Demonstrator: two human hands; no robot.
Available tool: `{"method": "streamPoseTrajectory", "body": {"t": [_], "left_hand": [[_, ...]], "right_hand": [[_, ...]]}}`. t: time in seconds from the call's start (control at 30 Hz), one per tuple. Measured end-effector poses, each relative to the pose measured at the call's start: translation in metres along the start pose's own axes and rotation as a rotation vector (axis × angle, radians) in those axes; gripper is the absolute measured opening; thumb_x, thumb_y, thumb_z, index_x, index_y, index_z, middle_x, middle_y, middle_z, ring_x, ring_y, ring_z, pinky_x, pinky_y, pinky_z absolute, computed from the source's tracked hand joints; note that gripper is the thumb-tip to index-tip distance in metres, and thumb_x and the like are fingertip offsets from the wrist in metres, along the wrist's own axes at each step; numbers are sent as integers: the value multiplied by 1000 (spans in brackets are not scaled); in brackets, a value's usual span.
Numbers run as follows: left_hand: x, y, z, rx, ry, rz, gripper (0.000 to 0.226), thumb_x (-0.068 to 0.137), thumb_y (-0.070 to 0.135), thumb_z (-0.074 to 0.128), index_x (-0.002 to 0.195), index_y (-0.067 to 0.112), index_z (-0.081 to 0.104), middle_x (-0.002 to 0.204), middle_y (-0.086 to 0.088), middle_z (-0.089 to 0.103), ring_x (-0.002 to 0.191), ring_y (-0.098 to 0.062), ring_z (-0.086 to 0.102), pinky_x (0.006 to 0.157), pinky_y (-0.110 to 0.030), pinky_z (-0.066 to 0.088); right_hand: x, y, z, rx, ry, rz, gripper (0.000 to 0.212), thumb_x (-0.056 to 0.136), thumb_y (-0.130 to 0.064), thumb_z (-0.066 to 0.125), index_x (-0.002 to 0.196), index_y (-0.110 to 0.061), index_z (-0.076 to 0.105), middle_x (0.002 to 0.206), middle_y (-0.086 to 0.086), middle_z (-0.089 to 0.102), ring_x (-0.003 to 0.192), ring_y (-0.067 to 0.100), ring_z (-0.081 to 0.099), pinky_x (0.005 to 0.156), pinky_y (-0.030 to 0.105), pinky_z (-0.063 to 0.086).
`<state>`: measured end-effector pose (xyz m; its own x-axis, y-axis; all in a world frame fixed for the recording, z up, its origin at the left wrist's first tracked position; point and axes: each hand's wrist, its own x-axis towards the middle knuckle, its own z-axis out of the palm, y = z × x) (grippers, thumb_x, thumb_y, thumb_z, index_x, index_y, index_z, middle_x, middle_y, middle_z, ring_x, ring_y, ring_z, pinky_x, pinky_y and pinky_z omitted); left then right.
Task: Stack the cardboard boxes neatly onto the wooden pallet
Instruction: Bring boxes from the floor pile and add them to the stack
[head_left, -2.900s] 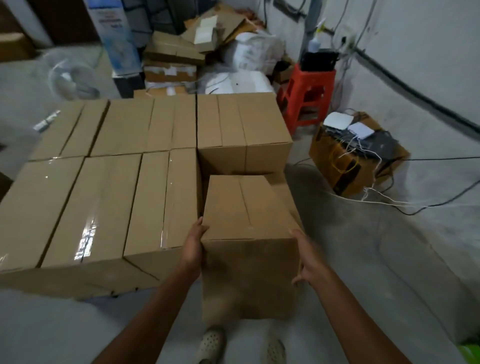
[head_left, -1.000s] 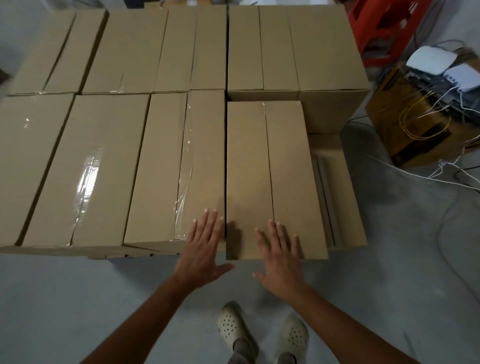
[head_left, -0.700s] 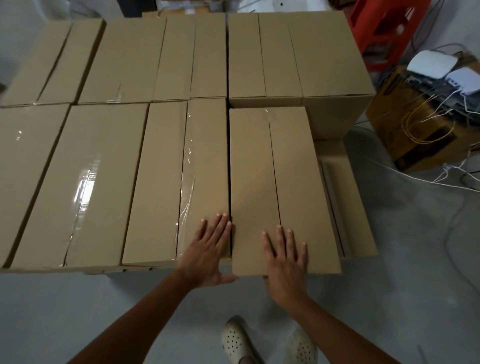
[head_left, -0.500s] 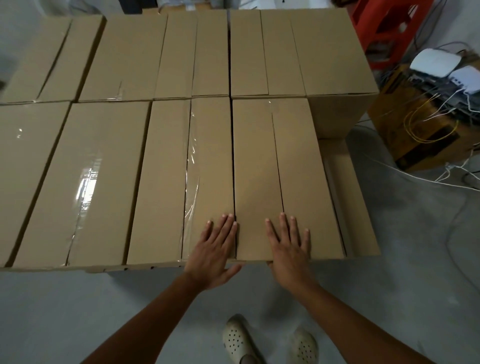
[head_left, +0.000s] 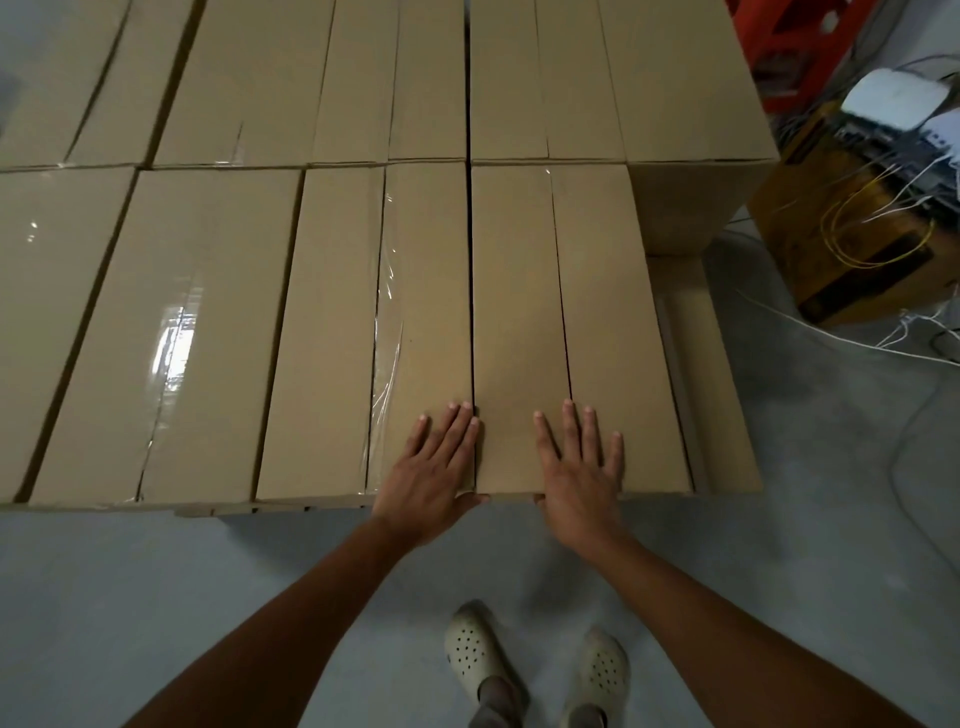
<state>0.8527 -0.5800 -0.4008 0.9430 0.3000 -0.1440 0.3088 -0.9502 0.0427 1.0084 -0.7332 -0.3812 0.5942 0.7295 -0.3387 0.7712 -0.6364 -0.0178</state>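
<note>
The front row of cardboard boxes runs edge to edge across the view. The far-left box (head_left: 52, 312) is cut off by the frame. The glossy-taped box (head_left: 171, 332) sits tight against it, with glare on its clear tape. The third box (head_left: 332, 322) has loose, wrinkled tape along its flap seam.

The left hand (head_left: 434, 467) lies flat on the near right corner of the third box. Its fingers are straight and held together, the fingertips are at the gap to the neighbouring box, and the thumb points right along the front edge. It grips nothing.

The end box (head_left: 613, 312) stands flush with the third box, and their tops and front edges line up. The right hand (head_left: 579, 467) rests palm down on its top near the front edge. The fingers are spread and straight across the middle seam, the heel of the hand overhangs the edge, and nothing is held.

Behind, the back row (head_left: 675, 78) butts against the front row. Whatever carries the stack is hidden beneath it.

Just right of the end box sits a lower carton (head_left: 711, 389). Further right, a brown crate (head_left: 852, 249) tangled in wires stands apart on the floor (head_left: 831, 519).
</note>
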Motion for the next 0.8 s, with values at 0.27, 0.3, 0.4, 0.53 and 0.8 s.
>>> {"method": "streamPoseTrajectory", "body": {"t": [0.27, 0.3, 0.4, 0.53, 0.8], "left_hand": [[1, 1, 0, -19, -23, -15, 90, 96, 67, 37, 158, 3, 22, 167, -14, 12, 155, -28, 7, 122, -51, 18], [1, 1, 0, -18, -29, -17, 90, 96, 67, 35, 158, 4, 21, 167, -14, 11, 156, -28, 5, 123, -51, 18], [0, 1, -2, -28, -47, -20, 93, 95, 70, 34, 159, 4, 19, 168, -13, 9, 156, -28, 4, 122, -52, 18], [0, 4, -10, -67, -27, -37, 95, 94, 73, 30, 158, 4, 19, 168, -14, 9, 156, -29, 5, 122, -56, 15], [7, 17, -13, -101, -59, -150, 86, 99, 67, 13, 156, 3, 21, 167, -13, 13, 155, -28, 7, 122, -55, 18]], "right_hand": [[5, 0, -6, -22, -12, -21, 112, 87, -47, 69, 159, -29, -14, 167, 15, -15, 153, 38, -13, 118, 66, 2], [5, 0, -5, -20, -21, -24, 112, 87, -48, 69, 158, -29, -15, 167, 14, -15, 153, 38, -14, 118, 66, 2], [5, 0, -8, -8, -54, -25, 112, 88, -49, 68, 157, -29, -18, 166, 14, -20, 153, 38, -16, 118, 66, 2], [5, 6, -18, 82, -119, -80, 115, 80, -67, 64, 158, -33, -14, 166, 10, -22, 153, 34, -20, 118, 65, -5], [-14, 34, -4, 241, 6, 336, 81, 98, -62, 36, 162, -18, 13, 169, 15, -2, 155, 34, -10, 115, 70, 0]]}}
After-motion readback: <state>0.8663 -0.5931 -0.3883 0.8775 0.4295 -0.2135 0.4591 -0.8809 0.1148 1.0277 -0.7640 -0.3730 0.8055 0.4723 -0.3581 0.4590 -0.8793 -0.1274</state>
